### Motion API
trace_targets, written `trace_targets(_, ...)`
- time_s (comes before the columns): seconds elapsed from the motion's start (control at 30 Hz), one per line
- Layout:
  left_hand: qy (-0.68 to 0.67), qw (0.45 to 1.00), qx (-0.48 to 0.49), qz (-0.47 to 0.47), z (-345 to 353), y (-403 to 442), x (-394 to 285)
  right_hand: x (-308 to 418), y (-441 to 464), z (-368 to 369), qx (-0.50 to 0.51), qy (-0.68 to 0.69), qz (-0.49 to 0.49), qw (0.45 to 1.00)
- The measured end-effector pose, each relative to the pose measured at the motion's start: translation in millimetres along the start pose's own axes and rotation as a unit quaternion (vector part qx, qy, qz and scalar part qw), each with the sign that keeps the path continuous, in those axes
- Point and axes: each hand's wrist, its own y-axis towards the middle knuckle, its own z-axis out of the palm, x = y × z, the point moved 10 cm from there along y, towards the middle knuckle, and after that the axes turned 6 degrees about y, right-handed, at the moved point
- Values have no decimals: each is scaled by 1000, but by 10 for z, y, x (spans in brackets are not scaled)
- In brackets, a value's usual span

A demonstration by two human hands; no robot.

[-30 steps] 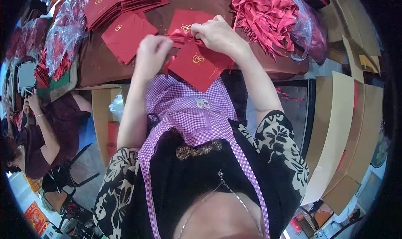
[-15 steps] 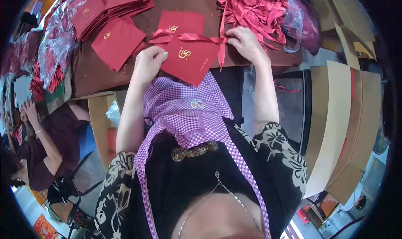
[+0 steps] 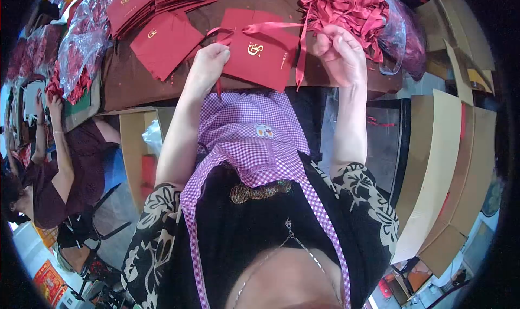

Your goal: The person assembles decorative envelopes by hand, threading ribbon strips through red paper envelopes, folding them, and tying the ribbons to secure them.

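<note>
My left hand (image 3: 210, 65) is closed on the left edge of a flat red paper envelope (image 3: 261, 52) with a gold logo, held at the table's front edge. A red ribbon (image 3: 271, 26) crosses its upper part toward the right, and another ribbon strand (image 3: 301, 60) hangs by its right edge. My right hand (image 3: 344, 54) is raised just right of the envelope, palm turned toward me, fingers loosely curled and apart. No ribbon shows clearly between its fingers. A further red piece lies partly behind the envelope.
More red envelopes (image 3: 165, 45) lie in stacks at the left of the brown-covered table (image 3: 130, 92). A heap of red ribbons (image 3: 346, 8) is at the back right beside clear plastic. Cardboard boxes (image 3: 433, 173) stand at right. Another person (image 3: 65, 168) works at far left.
My right hand has moved away from the ribbon it pinched, turning palm toward me with its fingers loosened. The envelope in my left hand has rotated to a flatter angle.
</note>
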Motion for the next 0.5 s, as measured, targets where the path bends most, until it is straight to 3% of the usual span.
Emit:
trace_targets(0.1, -14, 1000, -1, -23, 25, -2, 23, -73, -6, 205, 23, 42, 21, 999)
trace_targets(0.23, -39, 998, 19, -45, 34, -14, 74, -277, 69, 241, 24, -3, 28, 999)
trace_targets(0.27, -40, 998, 18, -46, 38, -19, 92, -276, 90, 300, 28, -141, -13, 990)
trace_targets(0.33, -66, 998, 15, -9, 49, -26, 75, -209, 78, 616, 45, -399, -111, 909)
trace_targets(0.43, -21, 999, 19, 27, 62, 11, 105, -403, 68, 855, 97, -385, -113, 911)
trace_targets(0.47, -22, 999, 19, 27, 51, 11, 127, -573, 77, 803, 101, -303, -43, 947)
trace_targets(0.5, 41, 999, 21, 18, 33, -22, 34, -578, 87, 831, 101, -303, -42, 947)
